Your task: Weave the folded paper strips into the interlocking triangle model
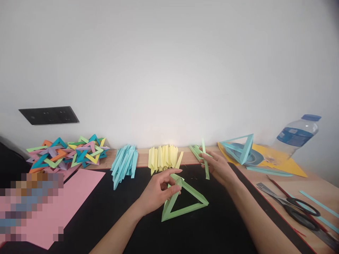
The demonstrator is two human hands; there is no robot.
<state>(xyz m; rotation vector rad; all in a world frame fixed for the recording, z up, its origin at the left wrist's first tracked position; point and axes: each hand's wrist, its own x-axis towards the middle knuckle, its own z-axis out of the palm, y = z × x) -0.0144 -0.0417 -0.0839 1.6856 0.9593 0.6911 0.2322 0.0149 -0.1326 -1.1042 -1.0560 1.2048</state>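
My left hand (161, 190) pinches the top corner of a green folded-paper triangle (186, 210) over the black mat (148, 233). To the right, my right hand (217, 167) holds a green paper strip (206, 165) upright between thumb and fingers. Behind that hand lie more green strips (195, 151). A row of yellow folded strips (165, 157) sits at the mat's back edge, just beyond my left hand. Left of them is a pile of light blue strips (125, 164).
Multicoloured paper stars (87, 151) and pink paper (79, 190) are at left. At right are a blue triangle (247, 150) on a blue round item (253, 157), yellow paper (287, 167), a tilted bottle (296, 135), scissors (288, 208) and a pencil (278, 185).
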